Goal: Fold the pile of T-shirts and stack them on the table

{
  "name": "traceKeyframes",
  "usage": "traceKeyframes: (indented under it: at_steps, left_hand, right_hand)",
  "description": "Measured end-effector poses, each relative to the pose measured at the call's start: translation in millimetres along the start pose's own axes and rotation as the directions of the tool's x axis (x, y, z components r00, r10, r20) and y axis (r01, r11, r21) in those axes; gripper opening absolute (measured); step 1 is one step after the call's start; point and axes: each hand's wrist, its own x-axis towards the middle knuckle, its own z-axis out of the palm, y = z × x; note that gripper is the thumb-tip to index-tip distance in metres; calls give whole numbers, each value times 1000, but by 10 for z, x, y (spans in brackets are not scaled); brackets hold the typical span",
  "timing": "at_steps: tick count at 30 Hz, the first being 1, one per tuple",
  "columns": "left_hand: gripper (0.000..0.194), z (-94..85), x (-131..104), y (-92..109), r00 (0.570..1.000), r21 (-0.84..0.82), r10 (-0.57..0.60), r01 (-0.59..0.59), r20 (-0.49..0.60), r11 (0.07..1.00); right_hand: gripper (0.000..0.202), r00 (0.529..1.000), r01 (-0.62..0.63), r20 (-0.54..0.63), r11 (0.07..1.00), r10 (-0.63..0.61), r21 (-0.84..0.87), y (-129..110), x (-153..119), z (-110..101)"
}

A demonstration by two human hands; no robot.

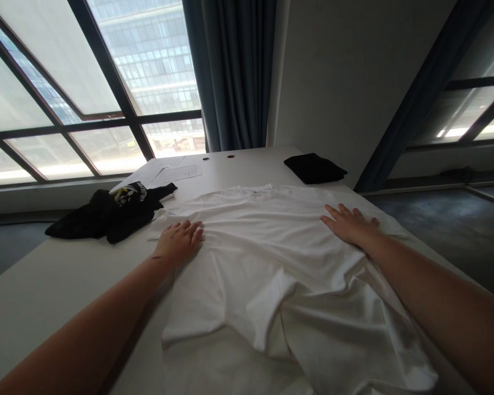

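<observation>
on one table (86,269), one white shirt (255,230) under spread left hand (180,240) and right hand (349,224), two black cloths (315,168)

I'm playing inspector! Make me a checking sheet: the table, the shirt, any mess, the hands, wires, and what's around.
Surface: white table, pale top.
Job's things: white shirt, spread out, collar at the far end, near part rumpled.
Clutter: black printed garment crumpled at left; papers behind it; folded black cloth at far right.
Grips: left hand and right hand rest palm down on the shirt.
Cables: nothing seen.
Surroundings: windows, dark curtain, wall.
</observation>
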Motion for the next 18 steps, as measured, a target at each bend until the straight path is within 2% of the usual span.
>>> traceKeyframes:
  at_steps: [2,5,7,10,14,16,18]
  left_hand:
    - [51,-58,148,85,996,53,-86,85,13,995]
    - [54,-49,481,198,987,27,-164,164,-3,986]
    - [52,37,715,226,996,-55,-86,87,24,995]
    - [58,229,965,174,985,-151,-24,50,168,987]
    - [66,416,1073,5,957,-175,-34,88,288,981]
    - [68,447,1085,-73,949,-183,-48,110,313,977]
    - [70,451,1105,-128,945,-177,-72,134,320,975]
  right_hand:
    - [85,1000,-29,-1,999,29,19,99,115,-24]
    - [87,1000,24,1,999,-24,30,211,261,-50]
    - [87,998,54,9,998,-55,29,236,321,-66]
    - [86,997,75,19,997,-75,21,233,378,-94]
    - [86,994,99,47,995,-99,13,358,531,-90]
    - [84,994,100,32,995,-100,2,530,664,-40]
    - [82,992,118,-37,993,-119,-20,736,802,34]
